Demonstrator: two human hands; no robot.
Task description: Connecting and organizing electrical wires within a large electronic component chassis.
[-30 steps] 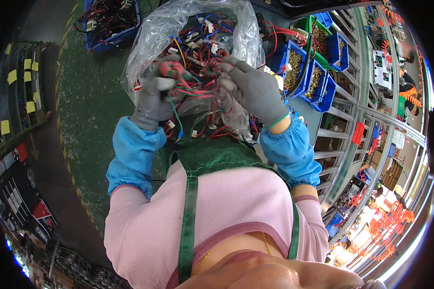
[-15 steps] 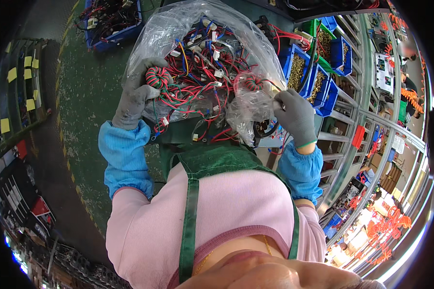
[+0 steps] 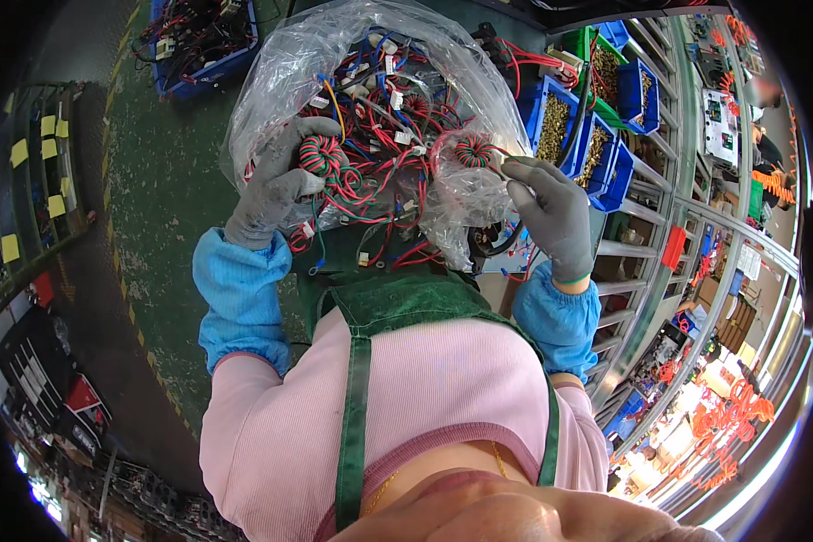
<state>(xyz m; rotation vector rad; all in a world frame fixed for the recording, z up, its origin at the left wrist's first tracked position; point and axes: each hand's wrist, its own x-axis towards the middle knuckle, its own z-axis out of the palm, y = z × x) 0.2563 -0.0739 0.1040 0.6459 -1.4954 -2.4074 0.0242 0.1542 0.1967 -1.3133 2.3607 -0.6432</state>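
Note:
My gloved left hand (image 3: 264, 203) is closed around a ring coil (image 3: 319, 155) wound with red and dark green wire, whose loose leads trail down and to the right. A second ring coil (image 3: 472, 152) lies on crumpled clear plastic to the right. From it a thin wire runs to the fingertips of my gloved right hand (image 3: 558, 221), which pinch its end. Between and beyond my hands, an open clear plastic bag (image 3: 266, 90) holds a tangle of red, black and blue wires (image 3: 370, 122) with white connectors and more coils.
Blue bins (image 3: 531, 126) of small brass-coloured parts stand to the right, beside a green bin (image 3: 625, 125). Past them runs a metal frame (image 3: 646, 248). At the far left, a blue crate (image 3: 194, 88) of black parts and wires sits over the green floor (image 3: 167, 181).
My left hand has moved right and slightly nearer with its coil. The fingers of my right hand have shifted a little left and away from me along the wire.

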